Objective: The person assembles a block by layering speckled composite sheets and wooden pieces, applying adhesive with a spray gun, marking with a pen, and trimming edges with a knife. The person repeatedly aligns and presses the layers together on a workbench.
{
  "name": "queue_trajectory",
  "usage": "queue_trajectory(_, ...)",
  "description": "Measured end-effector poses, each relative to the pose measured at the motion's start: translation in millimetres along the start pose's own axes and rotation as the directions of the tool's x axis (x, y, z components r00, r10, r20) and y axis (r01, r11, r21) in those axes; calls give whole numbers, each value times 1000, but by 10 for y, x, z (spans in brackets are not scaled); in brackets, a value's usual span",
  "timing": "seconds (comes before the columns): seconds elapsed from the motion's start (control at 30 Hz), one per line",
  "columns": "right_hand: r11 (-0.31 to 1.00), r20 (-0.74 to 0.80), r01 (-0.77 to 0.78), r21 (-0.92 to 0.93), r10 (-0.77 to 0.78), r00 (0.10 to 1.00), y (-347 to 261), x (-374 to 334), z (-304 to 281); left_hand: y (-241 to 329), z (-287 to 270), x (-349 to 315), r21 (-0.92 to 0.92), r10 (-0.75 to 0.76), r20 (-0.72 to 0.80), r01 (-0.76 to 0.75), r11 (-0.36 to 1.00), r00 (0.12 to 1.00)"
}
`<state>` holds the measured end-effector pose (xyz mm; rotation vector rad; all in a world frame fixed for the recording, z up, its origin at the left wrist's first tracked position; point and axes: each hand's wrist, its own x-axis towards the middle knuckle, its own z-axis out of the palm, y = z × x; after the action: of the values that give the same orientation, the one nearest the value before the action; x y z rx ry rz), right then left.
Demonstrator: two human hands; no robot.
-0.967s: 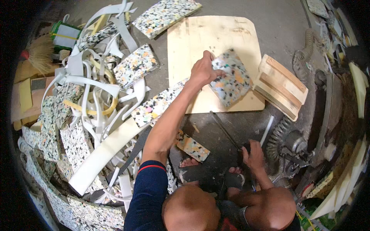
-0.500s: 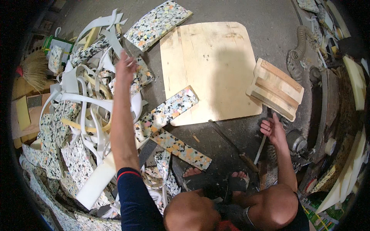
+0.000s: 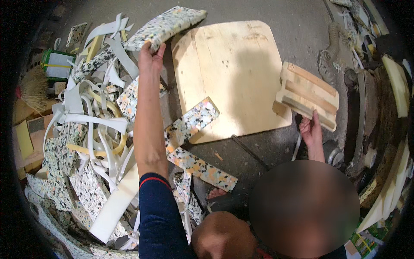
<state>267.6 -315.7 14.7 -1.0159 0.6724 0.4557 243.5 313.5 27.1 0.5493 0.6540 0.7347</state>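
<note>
While both arms reach out from the lower edge, all places below are given relative to the plywood board [image 3: 235, 73], which lies flat on the floor [image 3: 280, 19].

Left hand: left hand [image 3: 150, 58] is stretched out past the board's far-left corner; grip closed on the near end of the speckled foam slab [image 3: 166, 26].
Foam slab: long, multicoloured fleck; raised at the board's far-left corner, its far end overhanging the board's top edge.
Right hand: right hand [image 3: 311, 129] is just off the board's near-right corner; grip closed on the lower edge of the wooden frame block [image 3: 308, 95].
Frame block: slatted wood, tilted, at the board's right edge, overlapping it a little.
Foam strip A: speckled strip [image 3: 192, 121] lies across the board's near-left corner, partly on it.
Foam strip B: second speckled strip [image 3: 200, 166] on the floor, nearer than the board, just below strip A.
Offcut pile: white and yellow foam trimmings [image 3: 92, 116] heaped left of the board.
Rod: thin dark rod [image 3: 248, 151] on the floor by the board's near edge.
</note>
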Motion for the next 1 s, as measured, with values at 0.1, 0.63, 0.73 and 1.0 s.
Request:
queue_trajectory(0.1, 990, 166, 137, -20, -132, 977, -147, -247, 106, 343, -170, -747, -2, -38, 10, 38, 999, 999)
queue_trajectory(0.63, 782, 474, -157, -603, 510, 718, 1301, -1774, -406, 902, -1038, -3878, 342, 198, 114, -226, 912, 973)
queue_trajectory(0.73, 726, 467, -247, -642, 625, 625, 1822, -2214, -349, 730, -1087, -4154, 678, 262, 328, -419, 604, 908)
queue_trajectory(1.0, 304, 241, 115, -946, 421, 875, 1599, -2397, -714, 687, -1140, -4109, 842, 433, 478, -259, -473, 764)
